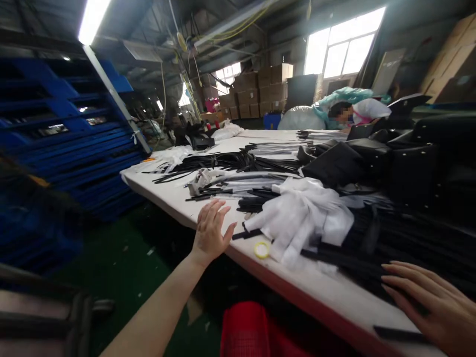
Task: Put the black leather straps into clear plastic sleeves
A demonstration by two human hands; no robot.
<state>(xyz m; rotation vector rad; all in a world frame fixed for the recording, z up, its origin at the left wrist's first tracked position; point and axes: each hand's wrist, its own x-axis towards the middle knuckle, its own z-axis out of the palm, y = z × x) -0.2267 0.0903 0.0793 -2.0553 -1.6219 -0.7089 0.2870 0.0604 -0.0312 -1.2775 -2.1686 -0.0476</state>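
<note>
My left hand [212, 230] is at the near edge of the white table [174, 201], fingers apart and nothing in it. Just right of it lie short black strips [248, 234] and a yellow ring [262, 250], which looks like a roll of tape. A crumpled heap of thin white material [303, 213] rests beyond the ring. At the lower right, my right hand [427, 300] stretches its fingers over the table edge, holding nothing visible. Long black strips [345, 260] lie by its fingertips, and one dark strip [399, 334] is beneath it. Whether the right hand touches them I cannot tell.
Bundles of black strips [238, 162] spread along the table. Black studded pieces [345, 163] pile up at the right, with another person [368, 110] bent behind them. Blue racks [70, 148] stand left, a red stool-like object [245, 329] below, cartons [256, 89] at the back.
</note>
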